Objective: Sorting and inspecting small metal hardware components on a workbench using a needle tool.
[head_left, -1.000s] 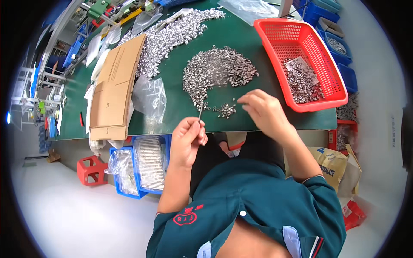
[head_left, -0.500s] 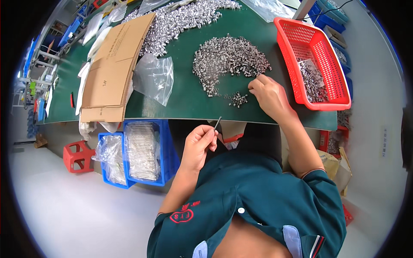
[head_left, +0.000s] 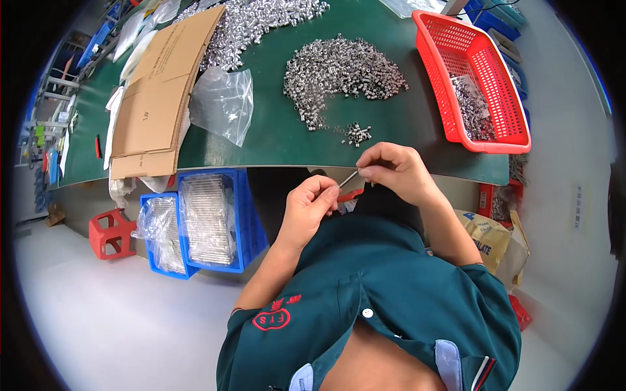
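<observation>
My left hand pinches a thin dark metal rod between thumb and fingers, in front of the table edge. At the rod's other end, my right hand is closed, thumb and fingertips together; what lies between them is too small to make out. Just beyond the hands, on the green table, lies a small cluster of metal rings. Behind it spreads a larger heap of short silvery metal sleeves.
A red plastic basket with small metal parts stands at the right. Left of the heap lie a clear plastic bag and flattened cardboard. Brighter metal parts pile up behind. Blue crates and a red stool stand below.
My right hand has come back from beside the ring cluster to the rod's tip. The left hand still holds the rod, now tilted flatter toward the right hand.
</observation>
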Action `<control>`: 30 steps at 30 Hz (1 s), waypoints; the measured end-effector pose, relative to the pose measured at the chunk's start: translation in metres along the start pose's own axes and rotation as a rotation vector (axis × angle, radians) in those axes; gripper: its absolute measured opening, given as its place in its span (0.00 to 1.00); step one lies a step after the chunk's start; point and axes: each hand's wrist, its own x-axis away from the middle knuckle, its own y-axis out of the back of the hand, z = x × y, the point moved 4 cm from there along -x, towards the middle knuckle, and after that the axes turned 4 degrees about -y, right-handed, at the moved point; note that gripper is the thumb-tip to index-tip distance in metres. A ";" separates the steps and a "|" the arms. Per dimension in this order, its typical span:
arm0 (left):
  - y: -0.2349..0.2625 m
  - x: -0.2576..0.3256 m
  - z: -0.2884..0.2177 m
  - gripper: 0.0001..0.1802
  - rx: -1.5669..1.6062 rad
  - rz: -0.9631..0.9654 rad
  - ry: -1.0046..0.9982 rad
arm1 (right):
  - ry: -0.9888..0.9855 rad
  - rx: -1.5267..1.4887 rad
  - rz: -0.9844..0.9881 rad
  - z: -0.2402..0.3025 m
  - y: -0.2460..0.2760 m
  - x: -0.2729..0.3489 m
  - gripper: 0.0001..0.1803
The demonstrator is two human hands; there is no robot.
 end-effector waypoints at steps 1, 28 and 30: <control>-0.001 0.001 -0.001 0.07 -0.029 0.002 0.009 | 0.031 0.011 -0.001 0.000 -0.002 0.000 0.06; 0.006 0.009 -0.005 0.04 -0.240 0.037 -0.136 | 0.364 0.288 0.034 0.021 -0.015 0.008 0.06; 0.006 0.010 0.002 0.05 -0.033 0.073 0.002 | 0.420 0.268 0.084 0.023 -0.018 0.009 0.06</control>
